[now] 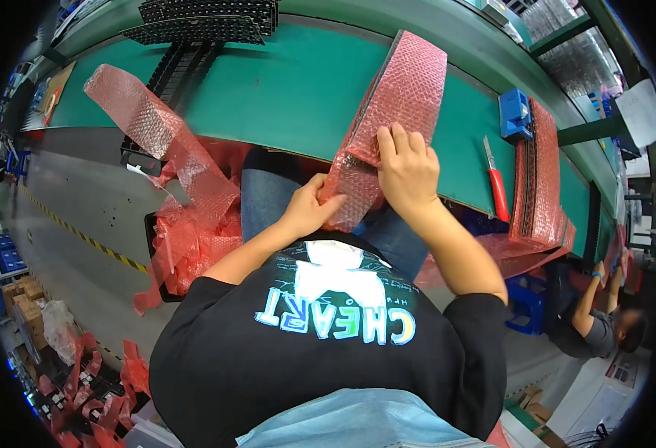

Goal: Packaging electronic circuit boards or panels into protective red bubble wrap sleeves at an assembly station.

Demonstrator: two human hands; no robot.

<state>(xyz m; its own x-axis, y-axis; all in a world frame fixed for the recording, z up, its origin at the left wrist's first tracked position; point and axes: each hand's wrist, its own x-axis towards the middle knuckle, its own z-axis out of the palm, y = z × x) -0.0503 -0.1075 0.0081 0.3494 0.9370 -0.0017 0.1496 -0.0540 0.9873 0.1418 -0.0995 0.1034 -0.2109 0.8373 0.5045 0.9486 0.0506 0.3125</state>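
Observation:
A long bundle wrapped in pink bubble wrap lies at a slant over the front edge of the green table, dark layers showing along its left side. The near end of the wrap hangs over my lap as a loose flap. My left hand pinches the left edge of that flap between thumb and fingers. Higher up, my right hand grips the wrap at the fold on the bundle, fingers together on top; its thumb is mostly hidden. Right of the bundle lies a red-handled knife with its blade pointing away.
A second wrapped bundle and a blue tape dispenser stand at the right. Black slotted racks are at the back left. Loose bubble wrap fills a dark bin at my left. Another person sits far right.

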